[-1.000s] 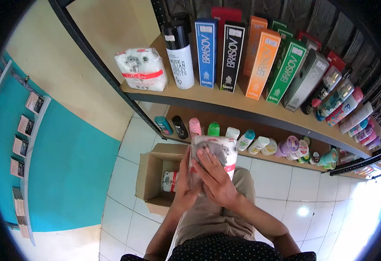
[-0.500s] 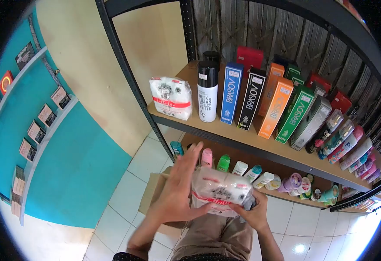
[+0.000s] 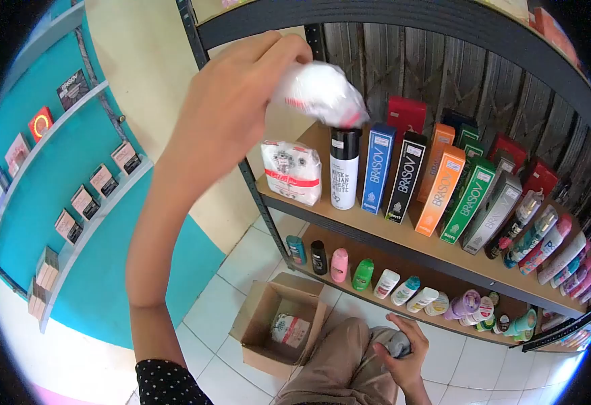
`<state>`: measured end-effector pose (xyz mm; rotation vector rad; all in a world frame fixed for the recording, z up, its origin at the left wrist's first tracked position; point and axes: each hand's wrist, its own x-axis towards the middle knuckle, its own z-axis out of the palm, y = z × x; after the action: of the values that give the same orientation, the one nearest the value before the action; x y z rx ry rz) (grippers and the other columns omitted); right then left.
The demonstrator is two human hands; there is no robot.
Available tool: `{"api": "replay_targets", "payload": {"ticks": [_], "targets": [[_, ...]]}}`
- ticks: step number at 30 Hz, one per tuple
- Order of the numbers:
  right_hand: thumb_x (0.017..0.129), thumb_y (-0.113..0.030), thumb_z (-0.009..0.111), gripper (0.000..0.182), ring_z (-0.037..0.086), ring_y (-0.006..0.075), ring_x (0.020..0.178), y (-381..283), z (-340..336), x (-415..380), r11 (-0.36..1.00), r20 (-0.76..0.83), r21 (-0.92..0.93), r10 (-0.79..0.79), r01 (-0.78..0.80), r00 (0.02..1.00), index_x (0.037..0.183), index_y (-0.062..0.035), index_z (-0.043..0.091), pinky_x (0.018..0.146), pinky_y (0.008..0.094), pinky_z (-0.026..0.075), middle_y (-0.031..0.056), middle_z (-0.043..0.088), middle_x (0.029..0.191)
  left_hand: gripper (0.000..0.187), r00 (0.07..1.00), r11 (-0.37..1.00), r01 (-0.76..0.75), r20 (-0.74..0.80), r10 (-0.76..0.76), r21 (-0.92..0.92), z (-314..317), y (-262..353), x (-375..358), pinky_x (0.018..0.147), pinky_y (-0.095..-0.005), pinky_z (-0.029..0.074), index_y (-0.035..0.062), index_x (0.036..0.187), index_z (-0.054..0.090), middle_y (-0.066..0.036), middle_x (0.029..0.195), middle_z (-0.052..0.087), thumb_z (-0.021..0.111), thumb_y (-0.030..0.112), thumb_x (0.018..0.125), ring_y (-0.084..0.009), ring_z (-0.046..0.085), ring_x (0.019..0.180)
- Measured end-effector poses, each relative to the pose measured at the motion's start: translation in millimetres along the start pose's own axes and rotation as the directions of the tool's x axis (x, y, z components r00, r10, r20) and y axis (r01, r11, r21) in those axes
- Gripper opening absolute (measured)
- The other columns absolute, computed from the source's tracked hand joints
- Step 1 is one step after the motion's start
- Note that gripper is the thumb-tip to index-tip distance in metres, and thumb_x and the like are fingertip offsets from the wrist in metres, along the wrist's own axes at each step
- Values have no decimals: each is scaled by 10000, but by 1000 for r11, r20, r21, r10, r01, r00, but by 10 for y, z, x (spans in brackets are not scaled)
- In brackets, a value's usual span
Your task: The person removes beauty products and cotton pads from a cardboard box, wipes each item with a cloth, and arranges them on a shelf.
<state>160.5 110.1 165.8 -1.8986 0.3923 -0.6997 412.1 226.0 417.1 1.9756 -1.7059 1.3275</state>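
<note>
My left hand point(image 3: 238, 94) is raised to the upper shelf level, closed on a plastic-wrapped pack of white cotton point(image 3: 324, 91). In this view the pack overlaps the top of a black-and-white spray can point(image 3: 345, 169). Below it, a similar cotton pack point(image 3: 291, 177) with a red band stands at the shelf's left end. My right hand point(image 3: 407, 351) is low by my knee, its fingers curled round a grey object point(image 3: 397, 343) whose kind I cannot tell. Another wrapped pack point(image 3: 290, 331) lies inside the open cardboard box point(image 3: 255, 317) beside my leg.
Perfume boxes point(image 3: 437, 192) and spray bottles line the shelf point(image 3: 376, 223) to the right. Bottles point(image 3: 362, 275) and jars point(image 3: 467, 304) fill the lower shelf. A black metal upright point(image 3: 251, 179) edges the rack. Wall ledges point(image 3: 100, 209) at left carry small boxes.
My left hand has carried the cotton pack up from my lap to above the shelf. My right hand has let go of the pack and stays low with the grey object.
</note>
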Motion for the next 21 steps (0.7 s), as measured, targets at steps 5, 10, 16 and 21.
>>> {"api": "replay_targets", "payload": {"ticks": [5, 10, 16, 21], "targets": [[517, -29, 708, 482, 550, 242, 869, 142, -80, -208, 999, -19, -45, 4, -5, 1000, 981, -29, 579, 780, 310, 425, 138, 560, 932, 416, 1000, 995, -9, 14, 8, 101, 678, -594, -38, 737, -371, 409, 31, 945, 438, -148, 910, 527, 430, -151, 571, -323, 505, 864], [509, -54, 683, 446, 537, 210, 835, 222, -140, -309, 992, -69, -6, 129, -129, 989, 942, -7, 586, 768, 290, 402, 118, 571, 891, 365, 884, 956, 284, 405, -233, -70, 1266, -1066, -100, 833, -367, 380, 52, 910, 454, -124, 944, 527, 528, -85, 580, -296, 492, 936], [732, -102, 598, 340, 530, 232, 909, 216, -281, -344, 998, -38, -1, 59, -59, 998, 1043, 18, 532, 789, 305, 409, 149, 565, 984, 474, 772, 960, 272, 611, -178, -64, 1832, -1200, -247, 827, -365, 395, 65, 1011, 462, -147, 955, 550, 587, -66, 573, -325, 508, 913], [652, -103, 667, 370, 531, 210, 847, 352, -319, -401, 978, -61, -18, 208, -210, 976, 999, -21, 566, 727, 301, 419, 119, 575, 911, 523, 621, 930, 364, 757, -203, -49, 1991, -1141, -170, 831, -361, 403, 62, 1006, 468, -131, 971, 556, 669, -43, 535, -310, 512, 927]]}}
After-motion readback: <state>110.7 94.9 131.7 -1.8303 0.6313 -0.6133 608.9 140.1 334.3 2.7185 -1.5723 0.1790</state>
